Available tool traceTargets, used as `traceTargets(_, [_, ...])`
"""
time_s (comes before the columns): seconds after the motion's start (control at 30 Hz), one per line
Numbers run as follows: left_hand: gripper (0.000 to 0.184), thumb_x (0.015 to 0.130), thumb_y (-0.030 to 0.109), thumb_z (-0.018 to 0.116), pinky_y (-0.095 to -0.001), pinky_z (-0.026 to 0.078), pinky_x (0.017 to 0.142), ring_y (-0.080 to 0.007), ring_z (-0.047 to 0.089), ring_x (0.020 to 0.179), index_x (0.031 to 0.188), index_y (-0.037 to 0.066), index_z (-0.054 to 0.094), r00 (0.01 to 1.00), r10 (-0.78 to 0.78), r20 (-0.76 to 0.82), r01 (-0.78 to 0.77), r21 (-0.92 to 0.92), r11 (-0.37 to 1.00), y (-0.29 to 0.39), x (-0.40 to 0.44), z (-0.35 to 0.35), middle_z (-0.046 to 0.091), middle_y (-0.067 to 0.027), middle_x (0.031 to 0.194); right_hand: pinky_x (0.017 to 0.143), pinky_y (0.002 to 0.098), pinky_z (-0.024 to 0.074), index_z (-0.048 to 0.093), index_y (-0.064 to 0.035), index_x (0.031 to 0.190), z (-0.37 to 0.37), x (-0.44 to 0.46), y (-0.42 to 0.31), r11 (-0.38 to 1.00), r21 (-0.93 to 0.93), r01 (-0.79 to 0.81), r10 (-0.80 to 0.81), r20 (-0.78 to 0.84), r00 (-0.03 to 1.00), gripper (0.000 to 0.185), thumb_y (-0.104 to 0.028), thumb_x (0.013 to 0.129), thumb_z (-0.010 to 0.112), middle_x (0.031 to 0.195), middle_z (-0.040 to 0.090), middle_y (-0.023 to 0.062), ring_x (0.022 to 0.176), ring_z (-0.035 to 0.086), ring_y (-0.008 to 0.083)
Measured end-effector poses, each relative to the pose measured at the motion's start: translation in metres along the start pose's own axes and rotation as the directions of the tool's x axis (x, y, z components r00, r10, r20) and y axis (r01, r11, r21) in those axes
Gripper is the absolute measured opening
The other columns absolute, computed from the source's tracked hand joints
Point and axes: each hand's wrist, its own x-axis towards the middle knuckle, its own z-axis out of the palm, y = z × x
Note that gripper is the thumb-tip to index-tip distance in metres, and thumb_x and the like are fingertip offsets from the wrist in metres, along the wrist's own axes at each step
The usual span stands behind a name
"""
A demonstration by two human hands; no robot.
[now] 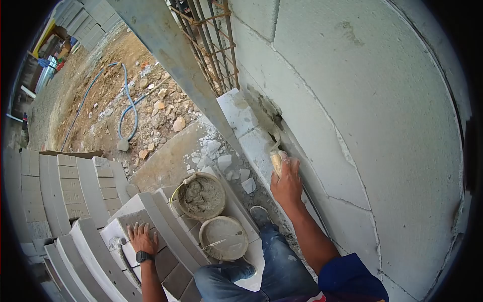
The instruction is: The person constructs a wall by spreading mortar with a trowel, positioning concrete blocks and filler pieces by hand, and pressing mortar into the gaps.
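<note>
My right hand [288,180] is closed around the wooden handle of a trowel [276,162]. The trowel's thin metal neck reaches to the gap between a low row of pale blocks [255,143] and the tall block wall [362,100]; its blade is mostly hidden there. Grey mortar lies smeared along that gap. My left hand [142,237], with a watch on the wrist, rests flat with fingers spread on a stacked pale block [132,219]. Between my hands stand a bucket of wet mortar [202,195] and a second bucket [224,238] with greyish contents.
A steel rebar cage [214,43] stands beside a slanting metal post [173,65]. Broken block pieces [214,147] litter the ground near the buckets. A blue hose [135,103] loops over rocky soil. Stacks of blocks [70,186] stand at left.
</note>
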Motion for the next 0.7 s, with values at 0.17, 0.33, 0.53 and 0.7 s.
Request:
traceTargets(0.17, [0.044, 0.079, 0.029, 0.074, -0.0517, 0.012, 0.126, -0.029, 0.05, 0.133, 0.118, 0.008, 0.068, 1.0, 0.007, -0.002, -0.007, 0.009, 1.0, 0.001, -0.001, 0.0, 0.068, -0.0102, 0.123, 0.077, 0.0456, 0.0597, 0.045, -0.0047, 0.138, 0.018, 0.026, 0.003, 0.988, -0.05, -0.144, 0.149, 0.096, 0.984, 0.052, -0.009, 0.089, 0.063, 0.12, 0.051, 0.0195, 0.095, 0.068, 0.0382])
traceTargets(0.33, [0.046, 0.076, 0.029, 0.077, -0.052, 0.012, 0.126, -0.0294, 0.051, 0.132, 0.117, 0.01, 0.069, 1.0, -0.015, 0.017, 0.015, -0.036, 0.999, 0.005, 0.0, -0.003, 0.068, -0.0101, 0.121, 0.076, 0.0464, 0.0598, 0.047, -0.0037, 0.136, 0.025, 0.013, 0.011, 0.991, -0.009, -0.136, 0.136, 0.088, 0.987, 0.05, -0.008, 0.088, 0.062, 0.121, 0.05, 0.0205, 0.095, 0.067, 0.0401])
traceTargets(0.53, [0.049, 0.076, 0.029, 0.077, -0.0547, 0.012, 0.126, -0.0316, 0.048, 0.135, 0.12, 0.009, 0.068, 0.997, 0.03, 0.074, -0.026, -0.047, 0.999, -0.007, -0.002, -0.02, 0.065, -0.0106, 0.127, 0.082, 0.0511, 0.0528, 0.045, -0.0012, 0.138, 0.04, -0.037, 0.01, 0.939, 0.337, -0.074, 0.095, -0.048, 0.994, 0.059, -0.015, 0.086, 0.068, 0.119, 0.051, 0.0242, 0.104, 0.058, 0.0442])
traceTargets(0.7, [0.052, 0.073, 0.032, 0.077, -0.0552, 0.009, 0.126, -0.03, 0.048, 0.134, 0.119, 0.009, 0.068, 0.987, 0.103, 0.123, -0.106, 0.018, 0.994, -0.028, -0.013, -0.034, 0.065, -0.0103, 0.125, 0.09, 0.0461, 0.0507, 0.049, 0.0031, 0.134, 0.055, -0.11, -0.014, 0.765, 0.631, -0.127, 0.113, 0.064, 0.992, 0.056, -0.019, 0.087, 0.07, 0.121, 0.057, 0.0275, 0.111, 0.059, 0.0443])
